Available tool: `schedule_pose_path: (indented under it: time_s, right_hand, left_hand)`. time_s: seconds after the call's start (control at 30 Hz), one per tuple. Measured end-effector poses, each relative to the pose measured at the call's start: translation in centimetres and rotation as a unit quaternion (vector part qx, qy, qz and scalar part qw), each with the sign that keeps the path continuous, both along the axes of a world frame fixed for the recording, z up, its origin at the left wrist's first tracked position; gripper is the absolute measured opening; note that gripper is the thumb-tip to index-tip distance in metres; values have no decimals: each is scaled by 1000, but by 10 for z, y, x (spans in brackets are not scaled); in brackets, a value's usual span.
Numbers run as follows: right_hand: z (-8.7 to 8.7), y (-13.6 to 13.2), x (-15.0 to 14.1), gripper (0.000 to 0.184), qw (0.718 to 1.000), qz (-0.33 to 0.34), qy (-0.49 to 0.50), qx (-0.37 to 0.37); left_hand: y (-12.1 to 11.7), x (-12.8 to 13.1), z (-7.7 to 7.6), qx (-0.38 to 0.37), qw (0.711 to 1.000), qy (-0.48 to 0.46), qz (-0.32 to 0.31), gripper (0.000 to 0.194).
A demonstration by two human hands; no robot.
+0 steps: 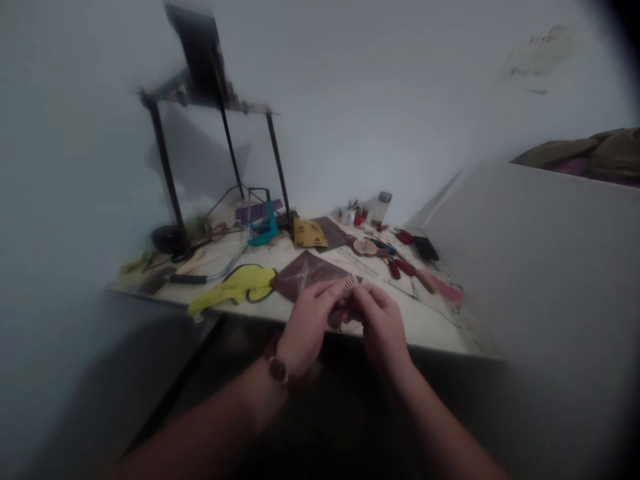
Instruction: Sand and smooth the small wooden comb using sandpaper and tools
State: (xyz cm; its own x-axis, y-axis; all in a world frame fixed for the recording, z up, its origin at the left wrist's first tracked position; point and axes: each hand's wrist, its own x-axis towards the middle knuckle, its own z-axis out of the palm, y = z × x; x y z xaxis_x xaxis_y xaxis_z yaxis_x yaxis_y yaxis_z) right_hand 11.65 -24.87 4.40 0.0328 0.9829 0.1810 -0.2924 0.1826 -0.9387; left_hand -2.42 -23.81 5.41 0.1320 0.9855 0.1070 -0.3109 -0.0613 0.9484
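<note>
My left hand (306,327) and my right hand (381,325) meet at the table's front edge, fingers closed together round a small pale wooden piece (349,283) with a ridged end. Its lower part is hidden by my fingers. A watch (277,369) sits on my left wrist. Just beyond the hands lies a dark brown sandpaper sheet (307,273) with pale scuff marks.
On the white table (430,323) lie a yellow-green cloth (235,288), a teal tool (265,230), a yellow sandpaper sheet (309,233), red-handled tools (407,267), a small jar (383,205) and a black tripod stand (220,107). A white panel (540,267) rises at right.
</note>
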Motion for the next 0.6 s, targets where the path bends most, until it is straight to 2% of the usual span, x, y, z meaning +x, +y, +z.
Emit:
schedule_pose_path:
  time_s: [0.13,0.2,0.23,0.27,0.3,0.4,0.47,0.53,0.6]
  right_hand:
    - [-9,5,4,36,999,-48,-9,-13]
    - [-16,9,11,38,996,-86,6,-27]
    - [-21,12,15,38,994,-103,9,-34]
    - [-26,14,20,38,993,-115,2,-39]
    - [-32,17,25,38,992,-120,-22,-44]
    - [-49,25,31,46,979,-102,-175,-29]
    - [-58,32,25,51,957,-63,-284,2]
    - [-64,43,12,51,939,-17,-341,34]
    - [-68,57,-2,46,932,19,-359,54]
  left_hand:
    - [3,-9,-10,85,988,127,26,36]
    - [14,-29,-22,155,960,231,40,35]
    - [22,-45,-29,186,934,300,50,36]
    - [32,-66,-36,202,895,390,75,37]
    - [43,-90,-42,209,838,495,89,37]
    - [80,-166,-52,164,779,595,109,27]
    - [103,-207,-54,127,744,646,115,33]
    - [122,-232,-55,93,712,686,117,46]
    - [137,-244,-57,64,688,713,115,61]
